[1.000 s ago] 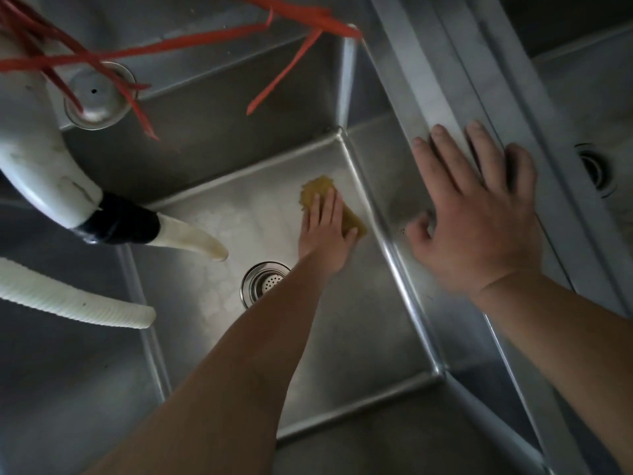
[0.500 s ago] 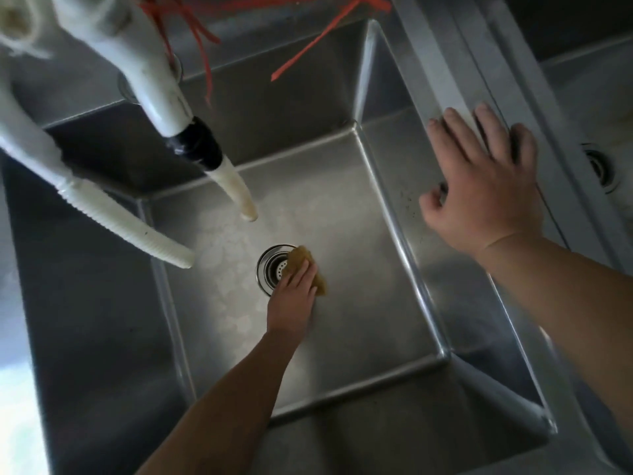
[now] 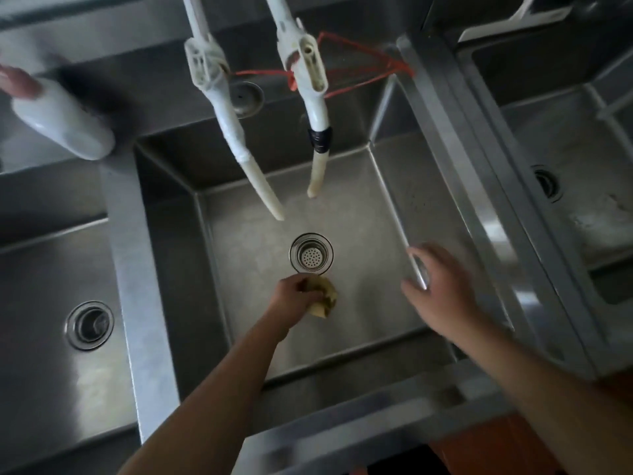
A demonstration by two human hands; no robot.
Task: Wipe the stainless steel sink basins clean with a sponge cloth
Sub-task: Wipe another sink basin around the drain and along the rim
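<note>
Steel basins sit three in a row under dim light, and a person leans over the middle basin (image 3: 383, 214) with a yellow sponge (image 3: 323, 298) bunched in the left hand (image 3: 291, 298). The fingers (image 3: 306, 296) curl round the sponge and press it to the basin floor just on the near side of the drain (image 3: 311, 252). The right hand (image 3: 442, 296) hovers over the right part of the basin, fingers spread and loose, holding nothing; motion blur makes it hard to say whether it touches the wall.

Two white taps (image 3: 308, 97) hang over the back of the basin, tied with red string (image 3: 363, 63); their spouts (image 3: 263, 190) point down toward the drain, and no water can be made out. A white bottle (image 3: 61, 121) lies on the back ledge at the left. The left basin (image 3: 44, 269) and the right basin (image 3: 575, 207) flank the work; the right one shows pale smears on its floor.

By the look of it, the floor near the drain is the step in hand. It would go best with the sponge flattened out rather than balled up, so more of it meets the steel. Overlapping strokes toward the drain, then along the seams and into the corners where grime tends to gather, should serve. Specks on the right wall look to need a pass too, and bracing the free hand on the rim would steady the reach.
</note>
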